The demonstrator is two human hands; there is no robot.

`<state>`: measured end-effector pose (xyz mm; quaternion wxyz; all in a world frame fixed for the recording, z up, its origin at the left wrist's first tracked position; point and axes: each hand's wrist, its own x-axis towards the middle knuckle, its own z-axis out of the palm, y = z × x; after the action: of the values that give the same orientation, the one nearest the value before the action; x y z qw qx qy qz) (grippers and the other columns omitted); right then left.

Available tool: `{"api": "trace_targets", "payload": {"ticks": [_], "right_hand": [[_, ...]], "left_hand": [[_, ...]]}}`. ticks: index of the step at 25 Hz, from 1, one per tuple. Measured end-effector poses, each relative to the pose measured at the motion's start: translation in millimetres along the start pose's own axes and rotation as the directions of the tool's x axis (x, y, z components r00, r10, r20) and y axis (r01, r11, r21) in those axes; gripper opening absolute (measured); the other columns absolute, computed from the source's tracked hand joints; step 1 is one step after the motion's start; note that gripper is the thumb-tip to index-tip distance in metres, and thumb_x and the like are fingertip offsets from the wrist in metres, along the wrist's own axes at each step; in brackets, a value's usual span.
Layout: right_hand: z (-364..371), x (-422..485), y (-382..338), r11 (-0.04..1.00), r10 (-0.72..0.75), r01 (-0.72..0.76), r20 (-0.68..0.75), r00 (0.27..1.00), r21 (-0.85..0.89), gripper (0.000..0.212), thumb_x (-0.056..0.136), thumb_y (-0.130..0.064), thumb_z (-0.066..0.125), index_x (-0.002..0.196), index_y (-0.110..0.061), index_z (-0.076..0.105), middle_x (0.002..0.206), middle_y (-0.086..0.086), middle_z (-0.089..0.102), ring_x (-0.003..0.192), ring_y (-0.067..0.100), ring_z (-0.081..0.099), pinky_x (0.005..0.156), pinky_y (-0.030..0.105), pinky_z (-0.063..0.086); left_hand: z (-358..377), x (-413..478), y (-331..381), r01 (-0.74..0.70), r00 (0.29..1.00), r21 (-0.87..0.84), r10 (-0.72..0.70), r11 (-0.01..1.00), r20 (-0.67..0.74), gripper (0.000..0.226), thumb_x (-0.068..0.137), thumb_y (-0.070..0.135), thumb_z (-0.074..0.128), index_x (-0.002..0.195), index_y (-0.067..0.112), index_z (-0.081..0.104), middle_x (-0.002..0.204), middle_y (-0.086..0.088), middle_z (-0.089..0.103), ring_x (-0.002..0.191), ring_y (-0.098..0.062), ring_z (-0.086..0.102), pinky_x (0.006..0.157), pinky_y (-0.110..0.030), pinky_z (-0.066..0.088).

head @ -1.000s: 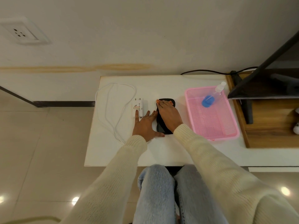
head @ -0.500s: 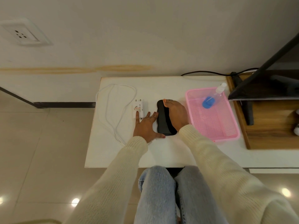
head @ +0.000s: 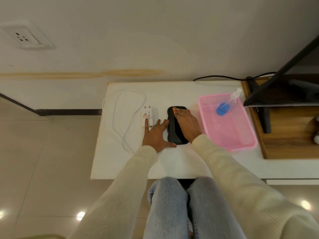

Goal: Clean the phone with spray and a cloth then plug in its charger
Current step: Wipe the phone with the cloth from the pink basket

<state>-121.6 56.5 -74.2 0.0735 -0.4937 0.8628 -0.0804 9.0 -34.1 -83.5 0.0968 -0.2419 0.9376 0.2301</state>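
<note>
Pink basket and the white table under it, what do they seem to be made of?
The pink basket looks like moulded plastic: thin walls and a floor pierced in a fine mesh, with a slight sheen. The table looks like white-coated board, smooth and matt. A thin tan line along its edge hints at laminated wood, though that is not certain.

The right hand (head: 187,125) has slid back across the phone (head: 172,133), with what seems a cloth (head: 174,110) now showing beneath.

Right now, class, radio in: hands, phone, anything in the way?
Left hand flat beside phone. Right hand pressing orange cloth on phone. Charger lies left, clear of wiping.
</note>
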Motion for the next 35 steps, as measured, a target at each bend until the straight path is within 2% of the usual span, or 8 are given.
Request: {"api": "trace_targets", "payload": {"ticks": [5,11,17,25,30,32,35], "right_hand": [[-3.1,4.0,-3.7,1.0,0.004,-0.004,0.006,1.0,0.009,0.047,0.091,-0.011,0.054,0.135,-0.003,0.041,0.139,0.014,0.048,0.129,0.026,0.042,0.105,0.03,0.035],[-2.2,-1.7,0.2,0.999,-0.024,0.025,0.044,0.999,-0.022,0.053,0.091,-0.011,0.053,0.14,-0.004,0.033,0.143,0.013,0.043,0.132,0.025,0.039,0.109,0.028,0.029],[-3.6,5.1,-2.5,0.999,0.024,-0.023,0.027,0.999,-0.043,0.049,0.091,-0.01,0.055,0.137,-0.003,0.039,0.139,0.013,0.048,0.128,0.025,0.043,0.107,0.029,0.033],[-4.4,0.2,0.6,0.996,-0.033,0.038,0.075,0.997,-0.076,0.056,0.091,-0.009,0.054,0.141,-0.003,0.031,0.145,0.014,0.041,0.132,0.025,0.039,0.11,0.029,0.029],[-6.3,3.8,-2.4,0.999,0.04,-0.041,0.048,0.998,0.026,0.043,0.093,-0.016,0.052,0.134,-0.005,0.043,0.136,0.013,0.051,0.124,0.026,0.048,0.102,0.032,0.038],[-6.4,3.5,-0.3,0.993,0.096,-0.097,0.011,0.995,0.063,0.041,0.094,-0.015,0.05,0.133,-0.004,0.044,0.135,0.014,0.051,0.123,0.027,0.048,0.104,0.032,0.037],[-5.3,2.2,3.5,0.984,0.176,-0.176,0.002,0.984,0.021,0.039,0.095,-0.01,0.05,0.133,-0.004,0.043,0.134,0.015,0.052,0.121,0.026,0.05,0.106,0.032,0.037]], "left_hand": [[0.0,0.6,0.2,0.001,1.0,0.015,-0.001,1.0,0.004,0.109,0.064,0.073,0.064,0.15,0.03,0.011,0.155,0.011,0.022,0.145,-0.008,0.009,0.109,-0.045,-0.026],[1.0,1.4,0.0,0.0,1.0,0.008,0.0,1.0,0.008,0.11,0.064,0.073,0.064,0.15,0.03,0.01,0.155,0.011,0.021,0.145,-0.008,0.009,0.105,-0.042,-0.029],[1.7,2.5,-1.1,-0.001,1.0,0.025,0.001,1.0,0.009,0.111,0.062,0.075,0.062,0.15,0.03,0.011,0.155,0.011,0.022,0.145,-0.009,0.009,0.108,-0.045,-0.027],[1.0,1.6,-0.8,-0.007,1.0,0.029,0.007,1.0,0.002,0.11,0.063,0.075,0.062,0.15,0.031,0.009,0.155,0.011,0.022,0.145,-0.008,0.01,0.104,-0.041,-0.03],[2.0,2.1,-1.8,-0.01,1.0,0.021,0.01,1.0,0.001,0.111,0.062,0.075,0.062,0.15,0.031,0.01,0.155,0.011,0.023,0.144,-0.008,0.01,0.103,-0.04,-0.031],[2.4,2.4,-2.0,-0.009,1.0,0.021,0.009,1.0,0.004,0.111,0.063,0.075,0.062,0.15,0.031,0.01,0.155,0.01,0.023,0.144,-0.008,0.01,0.103,-0.04,-0.032],[2.0,2.7,-1.9,-0.004,1.0,0.034,0.004,0.999,0.007,0.111,0.063,0.075,0.061,0.15,0.03,0.01,0.155,0.01,0.022,0.145,-0.008,0.01,0.105,-0.043,-0.029]]}}
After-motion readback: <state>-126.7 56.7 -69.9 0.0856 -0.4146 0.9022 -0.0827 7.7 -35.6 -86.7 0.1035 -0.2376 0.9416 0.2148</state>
